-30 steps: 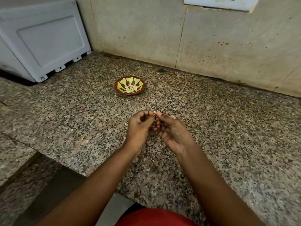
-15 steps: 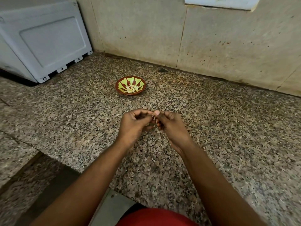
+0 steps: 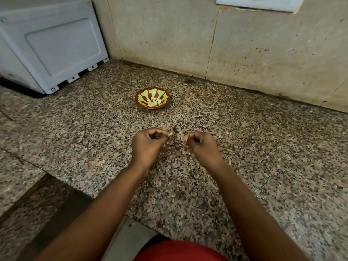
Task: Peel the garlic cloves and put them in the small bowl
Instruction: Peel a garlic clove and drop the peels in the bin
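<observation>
A small red and green bowl (image 3: 143,95) stands on the speckled granite counter (image 3: 263,147), with several peeled garlic cloves (image 3: 154,102) in it. My left hand (image 3: 148,146) hovers over the counter below the bowl, fingers curled, pinching a small pale garlic clove (image 3: 170,134) at its fingertips. My right hand (image 3: 202,146) is a short gap to its right, fingers curled too, with a pale bit of skin at its fingertips (image 3: 185,142). Small scraps of garlic skin (image 3: 175,129) lie on the counter between the hands.
A white appliance (image 3: 49,42) stands at the back left. A beige tiled wall (image 3: 244,44) closes the back, with a white switch plate (image 3: 258,2) at the top. The counter's front edge (image 3: 105,202) runs close to my body.
My hands were joined at the fingertips around the clove; now they have pulled apart sideways, the left keeping the clove.
</observation>
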